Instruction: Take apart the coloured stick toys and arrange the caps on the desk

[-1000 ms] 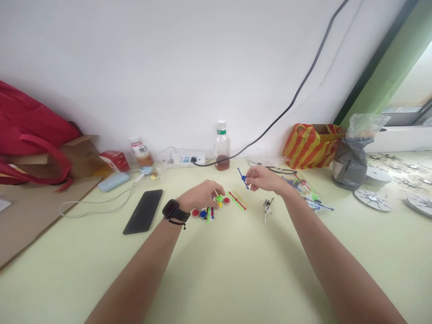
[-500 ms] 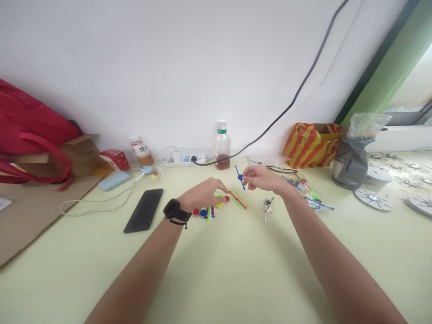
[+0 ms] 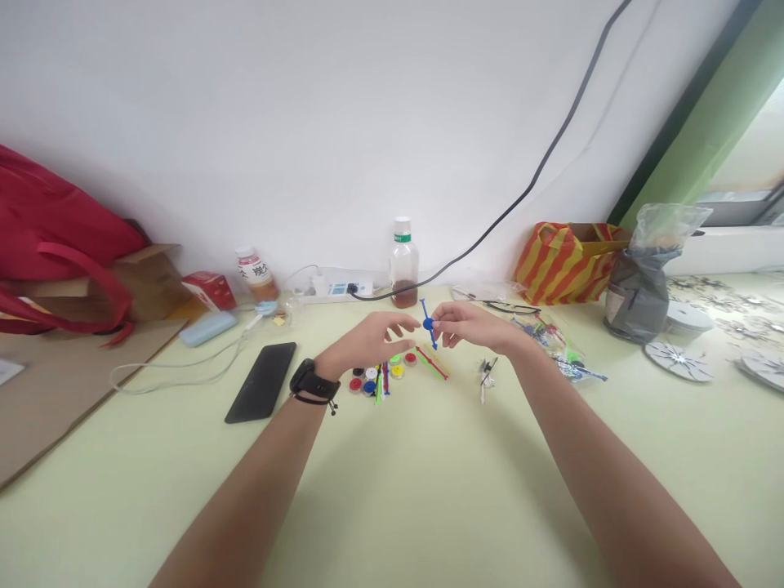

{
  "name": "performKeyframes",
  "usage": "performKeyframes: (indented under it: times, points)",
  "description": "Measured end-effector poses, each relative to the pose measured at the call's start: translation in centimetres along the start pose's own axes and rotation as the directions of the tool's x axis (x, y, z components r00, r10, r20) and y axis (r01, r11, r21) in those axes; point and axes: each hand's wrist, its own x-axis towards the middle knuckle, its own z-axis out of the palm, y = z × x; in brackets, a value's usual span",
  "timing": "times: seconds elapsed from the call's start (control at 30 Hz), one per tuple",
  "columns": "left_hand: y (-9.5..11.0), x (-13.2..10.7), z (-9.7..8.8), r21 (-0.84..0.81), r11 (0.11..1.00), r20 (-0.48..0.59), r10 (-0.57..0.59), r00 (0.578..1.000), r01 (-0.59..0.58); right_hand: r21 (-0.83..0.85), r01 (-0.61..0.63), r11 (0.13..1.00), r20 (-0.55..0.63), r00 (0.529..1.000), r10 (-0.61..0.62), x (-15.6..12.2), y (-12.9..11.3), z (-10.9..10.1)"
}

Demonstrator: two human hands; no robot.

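My right hand [image 3: 469, 325] pinches a blue plastic spinner arrow [image 3: 427, 324] by its round hub, holding it nearly upright above the table. Just to its left is my left hand [image 3: 375, 339], fingers apart and curved toward the arrow; it holds nothing, and I cannot tell whether a fingertip touches the hub. Below that hand lie several small coloured round pieces, among them a yellow one [image 3: 398, 371] and a red one [image 3: 355, 385], beside a bunch of thin coloured arrows [image 3: 382, 385]. A red arrow [image 3: 432, 363] rests by a green one. White and black arrows [image 3: 486, 380] lie below my right hand.
A black phone [image 3: 260, 384] lies at left. Behind stand a bottle [image 3: 403, 269] and a power strip [image 3: 349, 288], with a black cable [image 3: 520, 198] hanging across. Bagged coloured parts [image 3: 569, 359], a striped bag [image 3: 567, 265] and white discs [image 3: 677, 362] are at right.
My left hand has lifted from over the round pieces toward the blue arrow, uncovering more of them. The right hand has brought the arrow slightly left.
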Motion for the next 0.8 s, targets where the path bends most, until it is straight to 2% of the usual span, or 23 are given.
performKeyframes:
  times: [0.1,0.17,0.33,0.5,0.6,0.8]
  points:
    - [0.6,0.6,0.5,-0.185,0.981,-0.129,0.034,0.991,-0.057,0.054,0.027,0.998,0.038,0.999,-0.029,-0.2,-0.7,0.7]
    - [0.9,0.9,0.9,-0.247,0.965,-0.201,0.036,0.979,-0.086,0.088,0.046,0.995,0.042,0.998,-0.05,-0.2,-1.2,1.2]
    - [0.8,1.2,1.4,-0.313,0.941,-0.327,0.017,0.945,-0.125,0.161,0.099,0.982,-0.076,0.993,-0.088,0.4,-1.1,2.2]
    - [0.8,1.1,1.2,-0.328,0.938,-0.358,-0.013,0.934,-0.113,0.31,0.157,0.938,-0.07,0.987,-0.143,0.8,-0.7,2.4]
    - [1.2,0.9,1.0,-0.294,0.95,-0.359,-0.005,0.933,-0.108,0.305,0.131,0.943,-0.047,0.991,-0.122,0.4,-1.2,2.3]
    - [1.8,0.5,0.7,-0.191,0.974,-0.262,0.07,0.963,-0.122,0.235,0.129,0.963,-0.024,0.992,-0.127,0.4,-1.3,2.4]
